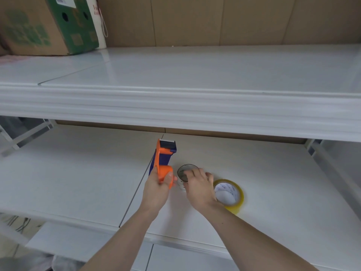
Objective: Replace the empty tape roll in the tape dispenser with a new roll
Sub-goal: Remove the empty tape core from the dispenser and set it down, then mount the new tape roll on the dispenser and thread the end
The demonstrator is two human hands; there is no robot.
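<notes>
An orange and blue tape dispenser (164, 155) is held over the lower white shelf (78, 173), with my left hand (157, 189) closed around its orange handle. Just to its right is the empty tape roll (183, 171), a thin white core with a dark rim. My right hand (199, 187) grips this core from above, fingers on its rim. Whether the core is still on the dispenser's hub I cannot tell. A new yellowish tape roll (237, 201) lies flat on the shelf right of my right hand, partly hidden by the wrist.
An upper white shelf (195, 106) overhangs the work area, close above the dispenser's front end. On it, at the far left, stands a brown and green cardboard box (45, 26). Brown cardboard panels line the back wall. White shelf brackets stand at both sides.
</notes>
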